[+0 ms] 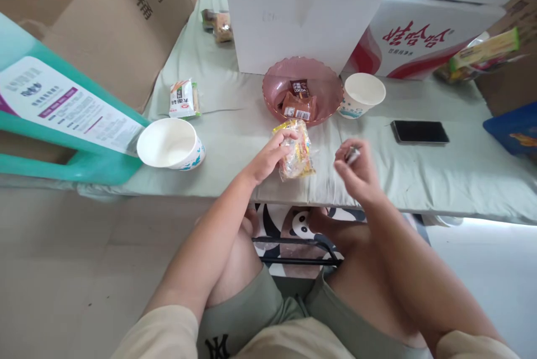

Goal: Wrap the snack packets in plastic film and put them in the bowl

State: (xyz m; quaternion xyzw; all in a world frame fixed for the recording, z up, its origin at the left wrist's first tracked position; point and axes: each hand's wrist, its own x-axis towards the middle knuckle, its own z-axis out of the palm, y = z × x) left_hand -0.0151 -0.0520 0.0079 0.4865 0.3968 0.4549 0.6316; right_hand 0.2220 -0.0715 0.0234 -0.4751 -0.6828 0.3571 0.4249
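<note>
My left hand (272, 155) grips a yellow and clear plastic snack packet (298, 152), its fingers curled over the top and side. The packet sits just in front of a pink ribbed bowl (271, 88). Inside the bowl lie a brown snack packet (298, 106) and a dark wrapper marked COCOA (300, 88). To the right, my right hand (358, 171) is closed around a small grey-white object (352, 154), mostly hidden by the fingers. This hand is apart from the packet.
Paper cups stand at left (168, 143) and beside the bowl (363, 90). A phone (420, 132) lies at right, a white snack packet (181, 99) at left. White boxes (302, 18) block the back. A big green bottle (54, 107) and a blue packet (514, 127) flank the table.
</note>
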